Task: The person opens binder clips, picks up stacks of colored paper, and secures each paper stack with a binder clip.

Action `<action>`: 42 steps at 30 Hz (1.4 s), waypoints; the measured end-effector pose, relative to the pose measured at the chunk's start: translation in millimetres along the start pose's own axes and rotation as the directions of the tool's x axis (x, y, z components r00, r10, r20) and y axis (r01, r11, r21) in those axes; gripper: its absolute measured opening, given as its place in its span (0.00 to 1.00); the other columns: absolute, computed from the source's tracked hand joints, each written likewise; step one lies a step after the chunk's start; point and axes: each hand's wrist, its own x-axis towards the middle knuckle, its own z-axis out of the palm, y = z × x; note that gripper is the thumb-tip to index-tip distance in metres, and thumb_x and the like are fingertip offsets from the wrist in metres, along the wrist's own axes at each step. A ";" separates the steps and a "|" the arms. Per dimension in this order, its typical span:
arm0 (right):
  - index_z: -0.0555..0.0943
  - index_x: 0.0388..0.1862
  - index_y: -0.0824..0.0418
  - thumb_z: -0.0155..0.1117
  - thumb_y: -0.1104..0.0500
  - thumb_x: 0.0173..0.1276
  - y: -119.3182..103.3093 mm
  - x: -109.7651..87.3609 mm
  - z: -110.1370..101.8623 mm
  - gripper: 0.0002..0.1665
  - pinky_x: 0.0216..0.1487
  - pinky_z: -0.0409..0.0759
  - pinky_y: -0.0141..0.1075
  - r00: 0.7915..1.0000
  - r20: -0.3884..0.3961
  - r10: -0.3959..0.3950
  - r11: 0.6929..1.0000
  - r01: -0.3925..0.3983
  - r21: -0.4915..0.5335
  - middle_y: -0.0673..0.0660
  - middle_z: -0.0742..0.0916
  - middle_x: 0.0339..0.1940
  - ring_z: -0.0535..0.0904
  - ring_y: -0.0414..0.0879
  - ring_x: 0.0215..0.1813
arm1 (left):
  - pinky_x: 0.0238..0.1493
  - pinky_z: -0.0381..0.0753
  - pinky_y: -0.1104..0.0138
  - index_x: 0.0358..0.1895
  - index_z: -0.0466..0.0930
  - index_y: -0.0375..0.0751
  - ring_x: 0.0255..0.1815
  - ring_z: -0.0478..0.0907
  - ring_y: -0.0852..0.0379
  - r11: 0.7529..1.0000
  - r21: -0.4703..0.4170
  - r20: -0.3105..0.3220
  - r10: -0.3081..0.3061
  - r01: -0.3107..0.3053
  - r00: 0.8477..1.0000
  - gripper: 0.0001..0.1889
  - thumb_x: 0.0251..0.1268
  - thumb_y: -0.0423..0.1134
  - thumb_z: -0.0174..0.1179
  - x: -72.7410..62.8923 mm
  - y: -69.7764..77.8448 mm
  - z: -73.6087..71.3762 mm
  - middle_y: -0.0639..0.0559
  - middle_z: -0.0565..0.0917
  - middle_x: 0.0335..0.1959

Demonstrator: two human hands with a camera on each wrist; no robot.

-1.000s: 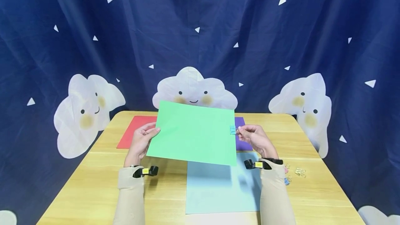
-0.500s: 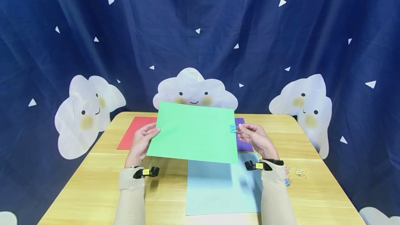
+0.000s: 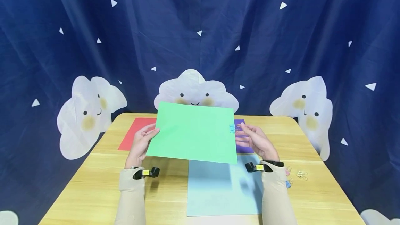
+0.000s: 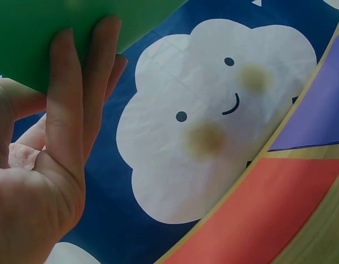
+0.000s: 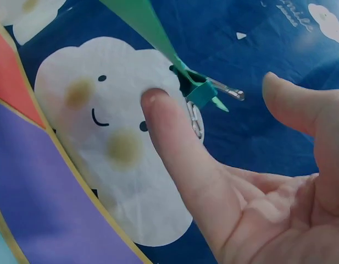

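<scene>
My left hand [image 3: 142, 143] pinches the left edge of a green sheet of paper [image 3: 193, 133], thumb in front and fingers behind in the left wrist view. The sheet is held up over the table, slightly tilted. A light blue binder clip [image 3: 232, 128] bites its right edge, with its wire handles sticking out to the right. Beside those handles is my right hand [image 3: 257, 141], its thumb and fingers spread apart. In the right wrist view the binder clip [image 5: 199, 91] sits on the paper edge, beyond the fingers, with nothing held between them.
Red paper [image 3: 134, 134] lies at the back left and purple paper [image 3: 245, 147] behind the green sheet. A light blue sheet [image 3: 223, 197] lies in front. Several loose binder clips [image 3: 301, 174] rest right of my right forearm. A dark blue curtain [image 3: 200, 51] hangs behind.
My right thumb and fingers have let go of the light blue binder clip's handles and spread open. The clip stays on the green paper. My left hand keeps its hold.
</scene>
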 end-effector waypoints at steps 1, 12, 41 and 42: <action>0.57 0.78 0.76 0.53 0.44 0.83 0.4 0.1 0.4 0.43 0.48 0.90 0.38 1.000 0.018 0.010 1.000 -0.010 -0.010 0.53 0.90 0.43 0.92 0.44 0.42 | 0.28 0.79 0.79 0.58 0.81 0.48 0.28 0.83 0.71 1.000 0.001 0.000 -0.002 0.002 1.000 0.13 0.73 0.38 0.65 -0.1 0.2 -0.3 0.64 0.91 0.32; 0.83 0.50 0.66 0.57 0.59 0.82 8.8 5.5 8.6 0.12 0.48 0.90 0.37 0.983 0.178 0.049 0.997 -0.038 -0.063 0.51 0.93 0.37 0.92 0.44 0.41 | 0.25 0.81 0.76 0.58 0.79 0.48 0.21 0.82 0.68 0.998 -0.049 0.001 -0.024 0.024 1.000 0.13 0.75 0.37 0.63 -1.1 2.4 -1.9 0.62 0.91 0.30; 0.80 0.53 0.73 0.61 0.66 0.76 6.5 5.6 24.7 0.11 0.41 0.90 0.33 0.995 0.099 0.006 0.988 0.010 -0.157 0.45 0.89 0.29 0.87 0.36 0.32 | 0.15 0.59 0.76 0.76 0.65 0.40 0.10 0.56 0.68 0.986 0.156 0.029 -0.067 0.061 0.997 0.29 0.78 0.44 0.60 -16.0 2.3 -12.1 0.65 0.64 0.11; 0.80 0.52 0.73 0.61 0.66 0.76 6.7 4.4 24.7 0.11 0.40 0.90 0.33 0.995 0.101 0.011 0.986 0.006 -0.165 0.45 0.88 0.29 0.86 0.36 0.31 | 0.15 0.58 0.76 0.76 0.65 0.40 0.10 0.55 0.68 0.984 0.165 0.024 -0.070 0.065 0.997 0.29 0.78 0.43 0.60 -17.3 2.4 -12.4 0.65 0.63 0.11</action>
